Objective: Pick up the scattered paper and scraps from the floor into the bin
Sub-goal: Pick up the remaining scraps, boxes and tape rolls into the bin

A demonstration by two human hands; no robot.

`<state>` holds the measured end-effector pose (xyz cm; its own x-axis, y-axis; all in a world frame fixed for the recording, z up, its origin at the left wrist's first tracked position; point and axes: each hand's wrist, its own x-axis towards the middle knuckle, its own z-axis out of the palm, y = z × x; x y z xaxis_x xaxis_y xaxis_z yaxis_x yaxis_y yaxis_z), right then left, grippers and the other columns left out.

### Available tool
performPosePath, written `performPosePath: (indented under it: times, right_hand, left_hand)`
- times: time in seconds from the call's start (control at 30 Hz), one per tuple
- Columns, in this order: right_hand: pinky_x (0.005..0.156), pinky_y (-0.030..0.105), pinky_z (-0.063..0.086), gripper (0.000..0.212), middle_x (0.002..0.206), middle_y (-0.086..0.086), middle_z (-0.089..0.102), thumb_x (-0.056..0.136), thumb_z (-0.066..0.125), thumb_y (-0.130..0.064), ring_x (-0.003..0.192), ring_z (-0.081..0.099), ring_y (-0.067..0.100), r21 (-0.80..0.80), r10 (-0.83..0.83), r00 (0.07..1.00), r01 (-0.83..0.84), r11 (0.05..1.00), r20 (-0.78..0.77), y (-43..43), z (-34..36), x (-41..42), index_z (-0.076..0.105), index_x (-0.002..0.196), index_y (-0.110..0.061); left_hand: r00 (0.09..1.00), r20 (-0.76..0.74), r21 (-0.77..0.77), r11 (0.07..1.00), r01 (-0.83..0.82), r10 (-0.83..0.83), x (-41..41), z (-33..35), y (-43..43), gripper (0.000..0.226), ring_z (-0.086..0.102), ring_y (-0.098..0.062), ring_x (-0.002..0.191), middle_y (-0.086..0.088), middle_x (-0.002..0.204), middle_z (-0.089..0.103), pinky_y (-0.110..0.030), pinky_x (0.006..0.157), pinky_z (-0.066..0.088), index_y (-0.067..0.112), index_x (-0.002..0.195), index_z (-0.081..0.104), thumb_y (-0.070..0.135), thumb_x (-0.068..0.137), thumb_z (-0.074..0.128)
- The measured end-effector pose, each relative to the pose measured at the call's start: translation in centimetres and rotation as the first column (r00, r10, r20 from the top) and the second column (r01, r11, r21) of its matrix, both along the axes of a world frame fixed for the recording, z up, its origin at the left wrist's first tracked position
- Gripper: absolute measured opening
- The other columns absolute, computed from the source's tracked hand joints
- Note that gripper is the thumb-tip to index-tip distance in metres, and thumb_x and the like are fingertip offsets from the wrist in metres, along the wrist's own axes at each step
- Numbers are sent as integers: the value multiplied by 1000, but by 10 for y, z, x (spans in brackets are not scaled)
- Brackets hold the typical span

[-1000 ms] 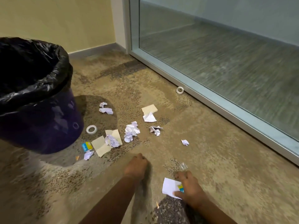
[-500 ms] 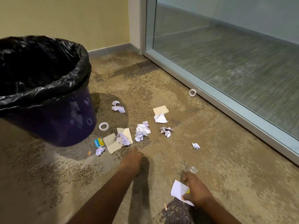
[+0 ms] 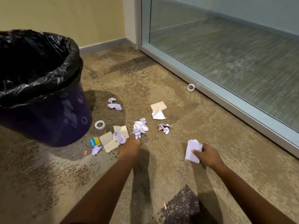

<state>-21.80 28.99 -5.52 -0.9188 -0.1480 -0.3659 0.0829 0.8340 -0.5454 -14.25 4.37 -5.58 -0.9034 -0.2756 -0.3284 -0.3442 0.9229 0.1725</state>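
My right hand [image 3: 207, 156] grips a white sheet of paper [image 3: 192, 151], lifted off the carpet. My left hand [image 3: 131, 145] reaches forward over the floor, one finger touching a crumpled white paper [image 3: 140, 127]; it holds nothing. A purple bin with a black liner [image 3: 40, 81] stands at the left. Beside it lie beige cards [image 3: 109, 141], a crumpled lilac paper [image 3: 119, 136], a blue and yellow scrap [image 3: 94, 141], a small paper ball [image 3: 96, 149] and a tape ring [image 3: 99, 124]. Further off are more crumpled papers [image 3: 114, 105], a folded white sheet [image 3: 158, 114] and a small wad [image 3: 165, 127].
A glass partition with a metal frame [image 3: 226, 101] runs along the right, a second tape ring [image 3: 191, 87] against it. A yellow wall [image 3: 64, 18] closes the back. An orange sliver [image 3: 165, 205] lies on the dark carpet patch near me.
My right hand has lifted the white sheet off the floor and carried it forward. My left hand has reached further forward to the crumpled paper. The view has shifted closer to the scraps.
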Motion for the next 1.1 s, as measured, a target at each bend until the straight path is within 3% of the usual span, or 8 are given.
performPosePath:
  times: [0.2, 0.27, 0.37, 0.43, 0.53, 0.7, 0.83, 1.1]
  right_hand:
    - [51, 32, 49, 40, 121, 26, 52, 84, 64, -19, 89, 61, 38, 142, 9, 1000, -9, 990, 0, -15, -6, -43, 56, 114, 6]
    - [67, 34, 52, 38, 126, 24, 44, 84, 63, -18, 98, 57, 37, 184, 36, 999, -37, 982, 9, -23, -10, -42, 56, 114, 3]
    - [65, 28, 40, 9, 107, 20, 56, 82, 65, -12, 95, 56, 31, 129, 74, 997, -74, 989, 3, -32, -15, -40, 56, 78, -14]
    - [52, 20, 30, 34, 89, 10, 53, 81, 65, -10, 83, 49, 22, 68, 110, 994, -109, 992, -1, -38, -16, -43, 40, 62, -21]
    - [52, 17, 28, 18, 80, 0, 48, 82, 65, -10, 82, 46, 19, -58, 215, 975, -218, 974, -62, -60, 0, -48, 47, 85, -14]
    - [72, 24, 37, 64, 118, 15, 56, 81, 65, -10, 105, 55, 27, 2, 417, 907, -417, 909, -55, -108, 16, -78, 34, 138, -15]
    - [101, 33, 39, 54, 139, 19, 45, 85, 60, -15, 126, 46, 31, 218, 429, 903, -421, 881, 11, -130, 3, -93, 40, 135, -6]
    - [84, 28, 40, 33, 127, 27, 49, 88, 51, -15, 111, 55, 34, 204, 296, 955, -283, 937, -33, -131, -16, -75, 55, 118, -1]
  left_hand:
    - [980, -191, -13, 998, -54, 50, -18, 2, -15, 45, 42, -28, 128, -14, 140, 36, -37, 97, 43, 3, 134, 38, -10, 91, 35]
    - [975, -213, 4, 998, -68, 68, -24, 0, -20, 50, 40, -29, 129, -13, 142, 34, -37, 97, 44, 6, 139, 34, -11, 92, 35]
    - [974, -211, 41, 996, -78, 85, -33, -5, -26, 60, 35, -30, 134, -16, 147, 28, -36, 104, 40, 11, 146, 26, -11, 92, 36]
    - [977, -201, 34, 998, -61, 66, -38, -7, -29, 66, 31, -31, 136, -18, 149, 25, -35, 106, 36, 15, 148, 24, -12, 90, 36]
    - [982, -183, 23, 999, -44, 48, -50, -8, -33, 70, 20, -33, 141, -18, 153, 17, -36, 110, 31, 19, 150, 20, -13, 90, 35]
    - [996, -42, 218, 973, -73, 84, -69, -16, -30, 53, 7, -35, 146, -17, 159, 6, -44, 117, 17, 18, 151, 16, 25, 102, 33]
    - [996, 84, 116, 993, -25, 15, -69, -31, -22, 73, 10, -38, 145, -14, 159, 2, -49, 117, 20, 27, 152, 5, 47, 95, 44]
    - [992, -75, -133, 987, 94, -105, -57, -38, -16, 58, 36, -33, 131, -9, 151, 29, -38, 99, 41, 18, 150, 19, 23, 98, 45]
